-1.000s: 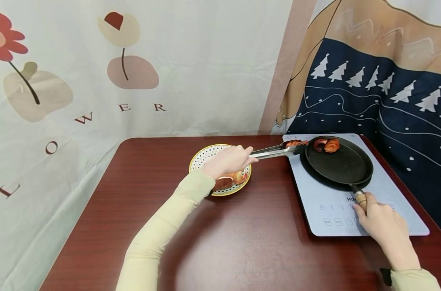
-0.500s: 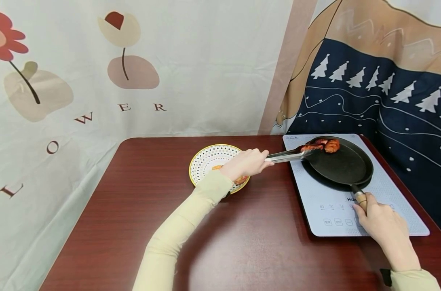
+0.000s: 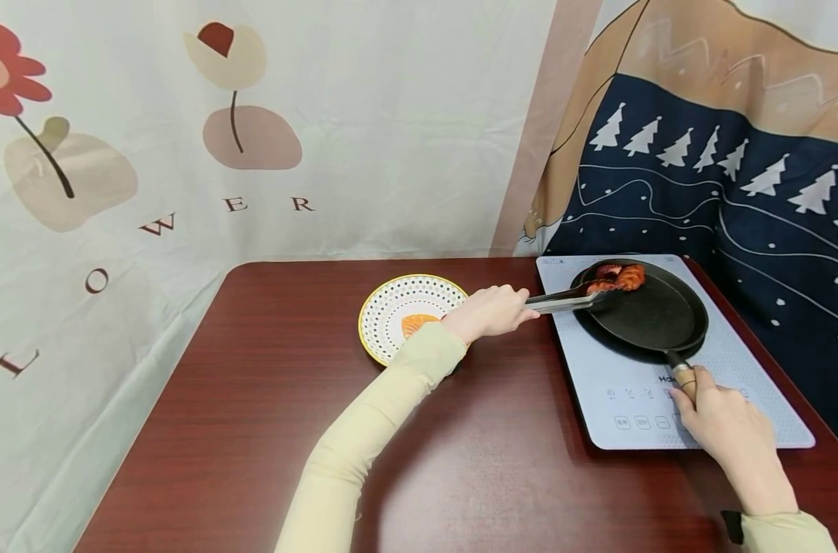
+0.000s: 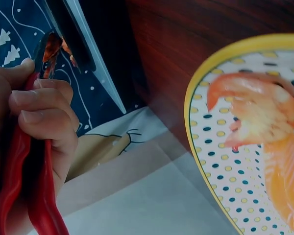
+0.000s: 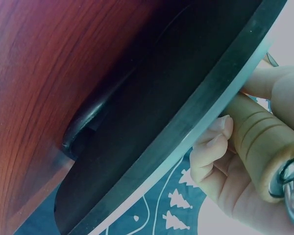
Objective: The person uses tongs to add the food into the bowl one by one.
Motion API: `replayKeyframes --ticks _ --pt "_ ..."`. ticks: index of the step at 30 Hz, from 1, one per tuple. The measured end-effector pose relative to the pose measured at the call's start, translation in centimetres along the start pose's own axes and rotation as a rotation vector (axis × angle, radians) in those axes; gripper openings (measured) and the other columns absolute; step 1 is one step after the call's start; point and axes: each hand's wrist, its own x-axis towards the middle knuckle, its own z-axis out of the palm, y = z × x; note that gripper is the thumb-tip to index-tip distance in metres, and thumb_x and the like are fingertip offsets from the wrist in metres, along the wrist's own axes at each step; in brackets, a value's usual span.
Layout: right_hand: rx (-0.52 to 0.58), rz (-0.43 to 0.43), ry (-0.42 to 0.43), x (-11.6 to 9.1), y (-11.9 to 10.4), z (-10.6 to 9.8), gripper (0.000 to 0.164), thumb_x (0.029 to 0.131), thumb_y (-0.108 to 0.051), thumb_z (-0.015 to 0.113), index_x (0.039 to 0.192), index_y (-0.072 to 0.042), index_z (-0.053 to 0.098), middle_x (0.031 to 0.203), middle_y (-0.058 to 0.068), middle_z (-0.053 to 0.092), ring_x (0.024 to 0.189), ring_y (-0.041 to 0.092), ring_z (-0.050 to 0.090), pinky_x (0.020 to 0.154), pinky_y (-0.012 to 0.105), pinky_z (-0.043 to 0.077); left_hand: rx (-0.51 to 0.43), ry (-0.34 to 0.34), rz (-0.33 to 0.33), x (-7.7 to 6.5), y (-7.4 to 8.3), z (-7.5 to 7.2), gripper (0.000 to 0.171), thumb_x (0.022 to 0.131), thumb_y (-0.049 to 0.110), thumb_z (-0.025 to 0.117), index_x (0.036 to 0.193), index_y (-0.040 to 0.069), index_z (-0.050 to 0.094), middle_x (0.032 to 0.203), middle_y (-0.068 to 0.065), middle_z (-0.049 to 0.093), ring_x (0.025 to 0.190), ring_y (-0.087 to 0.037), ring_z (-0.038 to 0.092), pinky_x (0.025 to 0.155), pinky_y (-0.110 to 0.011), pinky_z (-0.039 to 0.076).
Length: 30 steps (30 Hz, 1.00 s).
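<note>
My left hand grips metal tongs, whose red handles show in the left wrist view. The tong tips reach over the left part of a black frying pan. At the tips is a reddish-brown piece of food; whether it is still pinched I cannot tell. Against it in the pan lie a reddish chunk and a curled, octopus-like piece. My right hand holds the pan's wooden handle, with fingers curled round it in the right wrist view.
The pan stands on a white induction cooktop at the table's right side. Left of it, partly behind my left arm, is a dotted plate with a yellow rim. It bears a salmon slice and a shrimp-like piece. Curtains hang behind the table.
My left hand has moved right with the tongs, carrying the reddish-brown piece from beside the pan's left rim into the pan, against the other pieces. The right hand stays on the handle.
</note>
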Motion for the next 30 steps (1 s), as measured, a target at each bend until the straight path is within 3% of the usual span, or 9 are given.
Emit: replayKeyframes --ticks 17,30 --pt "0.0 -0.001 -0.002 0.1 0.1 -0.1 0.047 0.086 -0.019 0.061 0.116 0.01 0.04 0.081 0.041 0.055 0.057 0.042 0.054 0.042 0.045 0.036 0.012 -0.021 0.007 1.1 1.1 0.5 0.036 0.096 0.045 0.04 0.099 0.012 0.054 0.087 -0.003 0.062 0.076 -0.015 0.06 0.071 -0.031 0.052" --pt "-0.002 -0.002 0.006 0.1 0.1 0.0 0.047 0.086 -0.02 0.062 0.116 0.009 0.041 0.084 0.042 0.055 0.06 0.046 0.054 0.042 0.046 0.036 0.122 0.053 0.02 0.9 1.4 0.6 0.038 0.095 0.047 0.042 0.1 0.011 0.056 0.09 -0.003 0.067 0.077 -0.017 0.064 0.072 -0.033 0.055"
